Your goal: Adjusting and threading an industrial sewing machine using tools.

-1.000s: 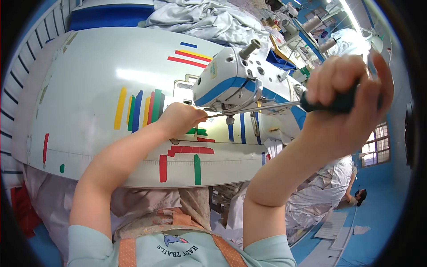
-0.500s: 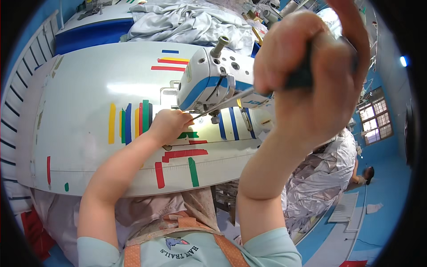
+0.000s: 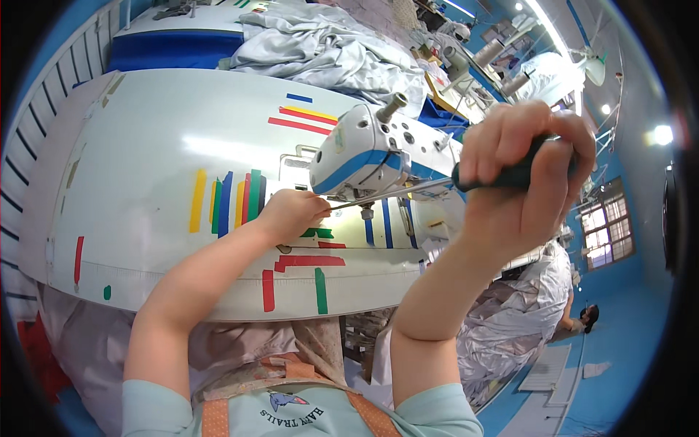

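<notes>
My right hand [image 3: 528, 191], raised to the right of the sewing machine, is wrapped round the dark handle of a screwdriver [image 3: 411, 189]. Its long metal shaft slants down to the left, passing in front of the white and blue sewing machine head [image 3: 358, 162]. The shaft's thin end reaches the fingertips of my left hand [image 3: 291, 216]. That hand is closed in a pinch beside the machine's needle area, its wrist low over the table. Whatever sits between its fingertips is hidden, so I cannot tell if they touch the screwdriver tip.
The white sewing table [image 3: 145, 146] carries strips of coloured tape [image 3: 313, 261]. Crumpled pale fabric [image 3: 328, 54] lies beyond it, and more white fabric [image 3: 513, 309] is heaped at the right. Another person [image 3: 582, 318] is far off at the right.
My right hand with the screwdriver appears lower and farther from the camera. The whole view has shifted slightly. My left hand keeps its place by the needle area.
</notes>
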`<control>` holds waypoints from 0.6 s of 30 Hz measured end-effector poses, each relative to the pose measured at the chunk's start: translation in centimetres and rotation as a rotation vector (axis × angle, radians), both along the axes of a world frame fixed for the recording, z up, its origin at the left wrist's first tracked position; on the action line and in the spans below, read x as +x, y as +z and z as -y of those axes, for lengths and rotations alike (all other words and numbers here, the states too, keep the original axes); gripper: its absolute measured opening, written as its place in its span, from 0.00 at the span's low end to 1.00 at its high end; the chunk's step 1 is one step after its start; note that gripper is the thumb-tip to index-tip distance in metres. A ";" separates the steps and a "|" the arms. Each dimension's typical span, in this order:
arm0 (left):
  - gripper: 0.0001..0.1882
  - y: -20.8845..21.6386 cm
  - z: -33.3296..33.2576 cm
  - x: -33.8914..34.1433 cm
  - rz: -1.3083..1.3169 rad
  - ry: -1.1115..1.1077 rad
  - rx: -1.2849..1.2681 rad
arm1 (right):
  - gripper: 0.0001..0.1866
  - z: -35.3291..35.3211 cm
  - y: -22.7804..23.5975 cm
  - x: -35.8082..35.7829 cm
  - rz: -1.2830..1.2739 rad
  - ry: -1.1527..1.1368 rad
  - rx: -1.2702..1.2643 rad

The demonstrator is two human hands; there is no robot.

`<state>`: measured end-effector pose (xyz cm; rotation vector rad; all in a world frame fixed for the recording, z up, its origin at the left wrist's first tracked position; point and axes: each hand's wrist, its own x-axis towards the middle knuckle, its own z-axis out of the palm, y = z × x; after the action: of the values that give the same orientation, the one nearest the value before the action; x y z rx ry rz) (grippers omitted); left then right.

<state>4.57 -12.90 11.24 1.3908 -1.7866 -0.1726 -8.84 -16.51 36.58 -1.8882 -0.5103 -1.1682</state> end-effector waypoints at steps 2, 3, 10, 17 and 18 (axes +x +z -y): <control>0.06 -0.1 0.2 0.1 0.045 0.008 0.011 | 0.12 -2.6 -0.6 0.4 0.254 -0.791 -0.031; 0.07 -0.2 0.2 0.2 0.093 0.004 0.022 | 0.12 -3.2 -0.8 0.2 0.262 -0.877 -0.112; 0.06 -0.2 0.4 0.1 0.105 0.017 -0.029 | 0.09 -0.3 0.4 1.2 0.109 -0.290 -0.113; 0.08 0.4 0.6 -0.2 0.157 0.034 0.048 | 0.16 -2.0 -1.1 -0.6 0.351 -1.287 -0.296; 0.08 0.4 0.5 -0.1 0.157 0.032 0.054 | 0.16 -2.2 -1.1 -0.7 0.400 -1.241 -0.267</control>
<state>4.47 -13.37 11.64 1.5065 -1.8989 -0.0975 -9.51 -14.32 35.45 -2.2197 0.4543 -2.3737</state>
